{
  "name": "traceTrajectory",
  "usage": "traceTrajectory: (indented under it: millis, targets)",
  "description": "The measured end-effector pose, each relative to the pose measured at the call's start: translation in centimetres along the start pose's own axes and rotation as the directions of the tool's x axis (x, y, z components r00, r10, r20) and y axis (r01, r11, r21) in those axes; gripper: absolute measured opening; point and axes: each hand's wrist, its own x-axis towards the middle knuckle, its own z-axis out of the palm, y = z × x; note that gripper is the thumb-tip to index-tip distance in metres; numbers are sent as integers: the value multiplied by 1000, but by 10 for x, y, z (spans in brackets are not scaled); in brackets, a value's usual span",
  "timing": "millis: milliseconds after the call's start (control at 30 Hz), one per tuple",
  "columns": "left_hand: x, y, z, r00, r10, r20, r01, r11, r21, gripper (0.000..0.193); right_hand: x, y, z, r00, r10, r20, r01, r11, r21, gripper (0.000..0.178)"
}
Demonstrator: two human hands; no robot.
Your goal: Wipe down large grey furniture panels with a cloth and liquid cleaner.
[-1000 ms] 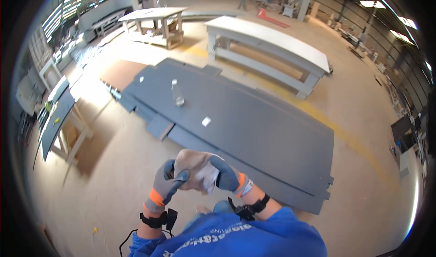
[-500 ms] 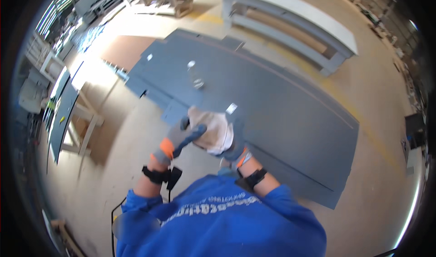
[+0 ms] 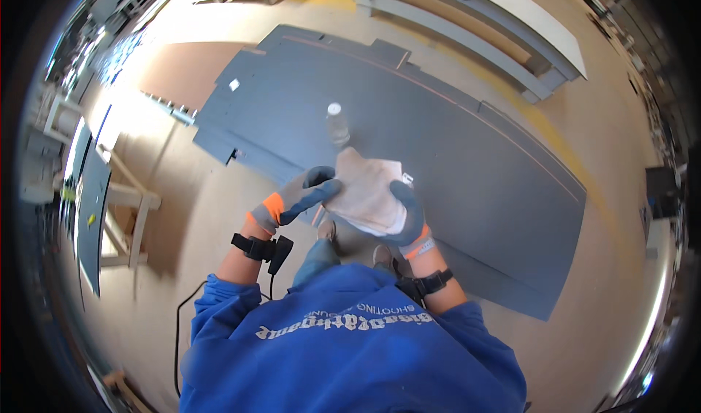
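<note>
Both hands (image 3: 309, 194) (image 3: 412, 214) now hold the cloth (image 3: 366, 194) flatter.

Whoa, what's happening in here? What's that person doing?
A person in a blue top and gloves is holding a pale cloth with both hands. The left hand has one edge, and the right hand grips the other side. The cloth is over a big dark grey board. A clear bottle with a white cap is on the board, just beyond the cloth.
</note>
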Motion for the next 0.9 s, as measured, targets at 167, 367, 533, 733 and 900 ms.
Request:
traceTrajectory:
  millis: [167,367,533,733,900]
  targets:
    - [129,-114,-57,895,165,-416,77,858,507,94,-2,17,-19,979,-128,-158,139,989,59,54]
    - [210,-69,-42,909,177,-377,135,731,669,75,-53,41,0,775,-508,-376,456,861,-223,66]
    - [231,-69,-46,969,69,-239,135,661,738,56,-108,45,-35,584,-662,-470,582,745,-326,67]
    - [210,-46,-33,971,238,26,-155,542,826,55,-136,61,-63,479,-690,-543,608,707,-362,66]
    - [128,54,14,807,466,363,-576,482,661,54,-158,68,-199,539,-667,-515,570,738,-361,70]
